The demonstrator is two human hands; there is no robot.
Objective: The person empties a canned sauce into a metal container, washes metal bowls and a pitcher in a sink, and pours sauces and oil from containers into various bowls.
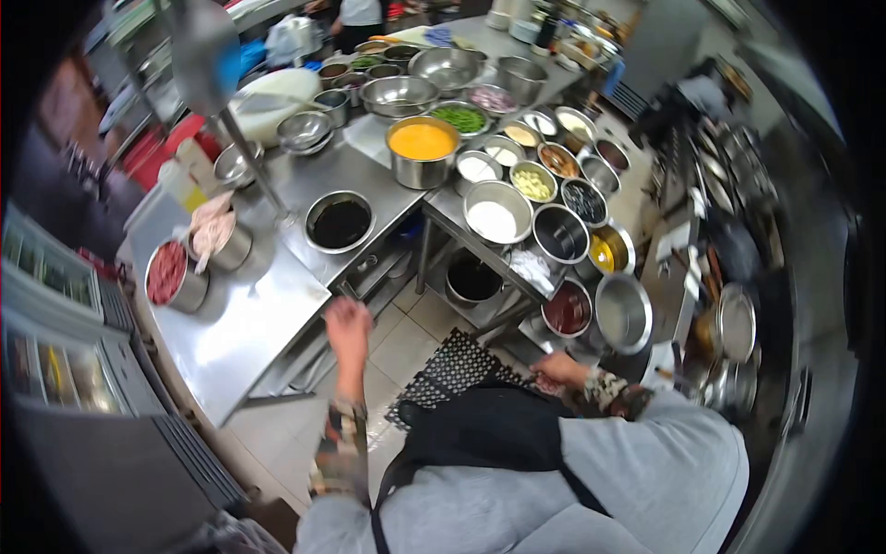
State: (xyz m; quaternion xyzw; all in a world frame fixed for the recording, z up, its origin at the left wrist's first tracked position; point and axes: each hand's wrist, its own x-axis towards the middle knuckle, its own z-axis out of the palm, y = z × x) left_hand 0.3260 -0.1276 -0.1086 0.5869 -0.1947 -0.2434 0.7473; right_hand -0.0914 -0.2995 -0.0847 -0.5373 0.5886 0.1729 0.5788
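Observation:
My left hand hangs over the floor gap by the steel counter's front edge, its fingers loosely curled and slightly blurred, with nothing visible in them. The nearest container to it is a steel pot of dark liquid set in the counter. My right hand is held low beside the black apron, fingers curled in and apparently bare. Just beyond it stand a pot of dark red sauce and a steel pot of pale, cloudy liquid. Neither hand touches a container.
Bowls of orange liquid, chopped greens and white powder crowd the counters. Raw meat fills a pot at left. A black perforated mat lies on the tiles. Another person bends at the back right, near the stove.

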